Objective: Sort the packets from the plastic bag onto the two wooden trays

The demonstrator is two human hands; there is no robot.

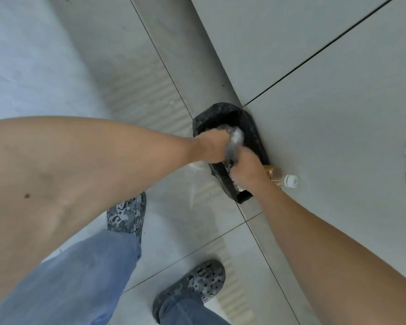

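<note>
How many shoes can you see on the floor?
2. One camouflage clog is near the middle, below the left arm. The other clog is lower down, nearer the bottom edge. Jeans cover the back part of each.

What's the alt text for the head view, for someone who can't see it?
Seen from above, both bare hands, the left hand and the right hand, grip a crumpled greyish plastic bag over a black-lined bin standing against a grey wall. Below are jeans, patterned clogs and a tiled floor; a small bottle stands beside the bin.
</note>
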